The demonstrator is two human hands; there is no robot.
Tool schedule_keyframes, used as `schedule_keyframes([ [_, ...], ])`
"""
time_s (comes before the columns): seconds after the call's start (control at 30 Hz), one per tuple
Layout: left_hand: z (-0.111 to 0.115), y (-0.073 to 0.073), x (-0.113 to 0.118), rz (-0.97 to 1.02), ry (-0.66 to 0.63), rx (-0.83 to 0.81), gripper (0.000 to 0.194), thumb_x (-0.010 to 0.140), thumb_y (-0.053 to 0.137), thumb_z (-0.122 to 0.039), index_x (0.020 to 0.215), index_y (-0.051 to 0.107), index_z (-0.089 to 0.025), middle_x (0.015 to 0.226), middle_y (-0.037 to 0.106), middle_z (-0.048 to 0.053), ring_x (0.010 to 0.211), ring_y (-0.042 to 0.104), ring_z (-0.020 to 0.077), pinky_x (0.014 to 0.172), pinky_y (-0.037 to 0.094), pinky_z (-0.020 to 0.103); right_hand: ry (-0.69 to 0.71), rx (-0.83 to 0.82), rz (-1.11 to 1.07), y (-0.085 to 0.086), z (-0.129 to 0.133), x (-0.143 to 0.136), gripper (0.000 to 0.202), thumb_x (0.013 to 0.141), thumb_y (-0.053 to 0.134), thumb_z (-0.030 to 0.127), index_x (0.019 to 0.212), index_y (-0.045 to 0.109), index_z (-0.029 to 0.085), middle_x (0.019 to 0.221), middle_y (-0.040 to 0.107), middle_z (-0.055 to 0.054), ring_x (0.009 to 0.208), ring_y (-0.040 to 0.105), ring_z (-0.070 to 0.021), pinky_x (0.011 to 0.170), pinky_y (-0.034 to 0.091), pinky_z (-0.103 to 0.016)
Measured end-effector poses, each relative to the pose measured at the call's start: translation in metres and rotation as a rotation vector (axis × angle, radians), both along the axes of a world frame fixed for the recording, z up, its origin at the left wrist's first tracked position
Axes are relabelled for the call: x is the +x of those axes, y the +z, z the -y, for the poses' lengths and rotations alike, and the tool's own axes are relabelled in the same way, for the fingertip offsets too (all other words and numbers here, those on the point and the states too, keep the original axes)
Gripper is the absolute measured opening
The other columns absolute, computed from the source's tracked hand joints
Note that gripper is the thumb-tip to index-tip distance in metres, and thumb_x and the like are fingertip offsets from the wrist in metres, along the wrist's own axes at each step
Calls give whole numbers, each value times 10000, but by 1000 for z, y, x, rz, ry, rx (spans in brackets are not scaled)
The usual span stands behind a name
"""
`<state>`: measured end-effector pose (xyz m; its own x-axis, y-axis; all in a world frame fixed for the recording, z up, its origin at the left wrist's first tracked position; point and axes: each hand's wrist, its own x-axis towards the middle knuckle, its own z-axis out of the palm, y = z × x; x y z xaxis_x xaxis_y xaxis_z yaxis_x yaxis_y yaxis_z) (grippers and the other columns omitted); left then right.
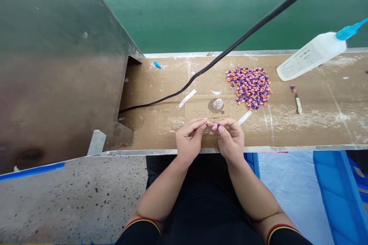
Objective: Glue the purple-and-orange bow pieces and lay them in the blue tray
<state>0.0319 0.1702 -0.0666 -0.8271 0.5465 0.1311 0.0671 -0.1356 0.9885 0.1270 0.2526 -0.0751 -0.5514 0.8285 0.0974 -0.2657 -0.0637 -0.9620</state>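
My left hand [189,138] is in a pinch near the board's front edge. A hint of pink shows at its fingertips, too small to make out. Just to the right, my right hand [230,138] grips a small purple-and-pink figure piece [216,126] between thumb and fingers. Both hands' fingertips nearly meet. Beyond them a small clear round container [217,104] sits on a damp, spotted cardboard patch [198,109]. To its right lies a heap of tiny purple, pink and orange pieces [251,87].
A white bottle with a blue nozzle [312,56] lies at the right, near a small knife-like tool [298,104] and one loose piece [293,88]. A black cable [198,74] crosses the cardboard. A blue cap [156,64] lies at the back left, beside a metal housing [63,57].
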Motion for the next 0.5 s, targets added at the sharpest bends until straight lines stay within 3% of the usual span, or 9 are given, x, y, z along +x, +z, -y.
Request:
schedule_keyframes([
  [0.1,-5,3,9,418,-21,120,324,794,929,-538,909,863,-242,873,818,74,792,790,180,775,680,295,-109,131,39,0,3,0,161,1021,707,431,1072,727,280,848,807,-13,752,814,-205,638,693,-324],
  [0.2,-10,5,15,664,-49,218,336,692,996,-530,828,853,-257,839,808,52,753,760,136,756,656,242,-158,281,74,1,4,2,100,997,739,343,1078,773,296,921,831,-24,762,812,-204,680,700,-347],
  [0.33,-9,3,15,753,-54,192,344,655,1020,-507,810,851,-251,889,806,54,775,726,120,734,620,220,-221,494,168,5,5,2,93,970,743,273,1033,805,302,953,841,-45,839,813,-232,743,702,-402],
  [0.5,-4,-4,13,747,-63,162,342,687,1005,-514,825,849,-242,930,803,51,827,731,129,814,624,253,-247,543,204,6,7,-1,91,956,746,255,997,806,309,920,839,-37,816,803,-228,750,701,-412],
])
